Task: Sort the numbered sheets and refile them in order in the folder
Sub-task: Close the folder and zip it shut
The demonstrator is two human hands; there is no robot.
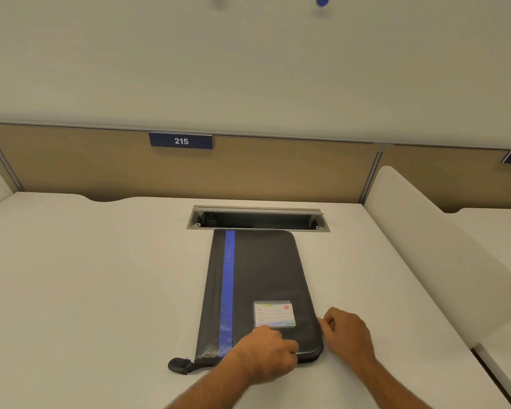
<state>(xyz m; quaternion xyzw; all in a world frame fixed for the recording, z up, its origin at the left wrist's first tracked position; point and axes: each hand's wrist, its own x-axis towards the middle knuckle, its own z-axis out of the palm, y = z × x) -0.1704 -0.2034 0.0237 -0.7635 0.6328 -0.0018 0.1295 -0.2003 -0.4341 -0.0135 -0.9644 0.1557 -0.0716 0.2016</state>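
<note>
On the white desk (101,290), right in front of me, the folder (266,276) is lying flat and closed, its long side running away from me. It is black with a slightly grained cover and rounded corners on its right side. A bright blue stripe (228,290) is running the whole length of the cover, nearer the left edge. Toward the near right corner a small pale label card (274,313) is sitting in a clear pocket, with a red dot in its upper right corner and writing too small for me to read. At the near left corner the cover is looking scuffed and whitish, and a short black strap (179,365) is sticking out onto the desk.

I am resting my left hand (264,354) on the near end of the folder, fingers curled under in a loose fist that is pressing on the cover just below the card. My right hand (347,333) is at the folder's near right edge, fingers bent and drawn together against that edge; whether they are pinching anything I cannot tell.

Just beyond the folder's far end an open cable tray (257,219) is sitting recessed in the desk. Farther back a tan partition (71,166) is carrying a dark blue plate (180,140) reading 215. A white divider (425,246) is standing at the right.
</note>
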